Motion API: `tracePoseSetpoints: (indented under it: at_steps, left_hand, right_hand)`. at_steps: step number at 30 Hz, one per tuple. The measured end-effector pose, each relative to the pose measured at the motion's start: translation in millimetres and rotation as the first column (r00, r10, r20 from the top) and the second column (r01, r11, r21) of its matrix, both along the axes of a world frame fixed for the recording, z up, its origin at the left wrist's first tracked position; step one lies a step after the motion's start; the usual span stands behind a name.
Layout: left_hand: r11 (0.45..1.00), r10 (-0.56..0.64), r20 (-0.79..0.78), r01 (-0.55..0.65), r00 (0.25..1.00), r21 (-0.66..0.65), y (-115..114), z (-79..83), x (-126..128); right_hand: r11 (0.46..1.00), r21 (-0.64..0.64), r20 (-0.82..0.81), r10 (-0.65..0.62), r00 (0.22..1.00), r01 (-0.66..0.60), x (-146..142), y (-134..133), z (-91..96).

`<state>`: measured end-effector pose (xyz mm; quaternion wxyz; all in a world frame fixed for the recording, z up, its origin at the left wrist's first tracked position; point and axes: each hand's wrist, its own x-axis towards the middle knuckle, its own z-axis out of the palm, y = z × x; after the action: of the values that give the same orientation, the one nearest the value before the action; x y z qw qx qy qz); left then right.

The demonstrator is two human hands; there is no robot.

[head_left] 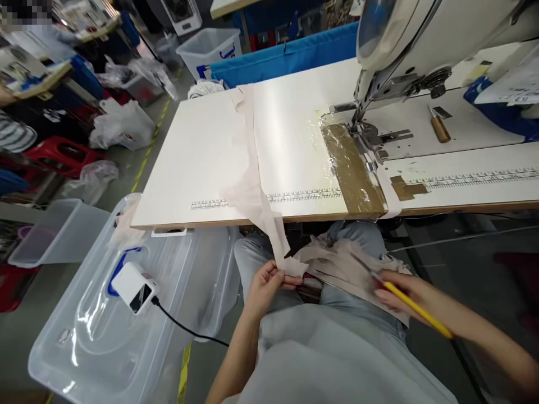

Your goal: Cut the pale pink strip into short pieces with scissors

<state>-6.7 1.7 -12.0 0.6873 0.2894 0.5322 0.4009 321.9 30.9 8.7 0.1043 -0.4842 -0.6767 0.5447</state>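
Note:
My left hand [269,283] pinches the end of a long pale pink fabric strip [251,185] that trails up over the table edge and across the white sewing table [202,163]. In my right hand [402,292] sits a yellow-handled tool [415,307] whose thin metal tip rests on a pile of pale fabric pieces [341,264] lying on my lap. Both hands are below the table's front edge, over my light blue jeans.
A white sewing machine [421,45] stands at the back right, with brown tape [351,168] in front of its needle. A wooden-handled tool [438,126] lies beside it. A clear plastic bin [109,325] with a white device on its lid stands at my left.

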Motion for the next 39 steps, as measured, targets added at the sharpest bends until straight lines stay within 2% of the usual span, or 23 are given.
tracePoseSetpoints:
  at_steps: [2, 5, 8, 11, 14, 20, 26, 29, 39]
  left_hand:
    - [1.000, 0.025, 0.003, -0.025, 1.000, -0.006, -6.6, 2.1, 1.3]
    - [0.998, 0.054, -0.011, -0.054, 0.998, -0.012, -14.3, 6.0, -0.6]
    - [0.996, 0.077, -0.034, -0.078, 0.996, -0.038, -18.9, 12.5, -1.8]
    - [0.995, 0.088, -0.054, -0.091, 0.995, -0.041, -21.5, 19.8, -1.4]
    - [0.994, 0.099, -0.053, -0.101, 0.994, -0.034, -22.9, 23.1, -2.2]
    - [0.990, 0.115, 0.008, -0.114, 0.993, -0.079, -23.4, 19.9, -6.0]
    - [0.989, 0.130, 0.006, -0.129, 0.992, -0.069, -23.7, 19.5, -5.1]
    - [0.991, 0.117, 0.006, -0.116, 0.993, -0.058, -24.0, 18.9, -6.7]
    - [0.992, 0.094, 0.023, -0.091, 0.995, -0.087, -24.7, 15.6, -9.8]
  right_hand:
    - [0.971, -0.126, -0.046, 0.199, 0.979, -0.204, -25.5, 13.1, 4.4]
    - [0.900, -0.127, -0.040, 0.416, 0.908, -0.418, -58.6, 40.9, 11.3]
    - [0.836, -0.095, 0.069, 0.548, 0.834, -0.541, -76.7, 60.9, 12.8]
    - [0.790, -0.048, 0.134, 0.611, 0.780, -0.611, -87.1, 67.8, 11.1]
    - [0.770, -0.030, 0.155, 0.634, 0.758, -0.638, -97.0, 68.9, 10.6]
    - [0.748, -0.045, 0.177, 0.658, 0.732, -0.662, -109.0, 73.0, 13.5]
    - [0.742, 0.128, 0.378, 0.577, 0.724, -0.658, -112.1, 68.5, 15.0]
    - [0.731, 0.188, 0.407, 0.549, 0.730, -0.655, -114.8, 65.8, 14.2]
    - [0.697, 0.226, 0.486, 0.524, 0.699, -0.680, -119.7, 63.2, 13.0]
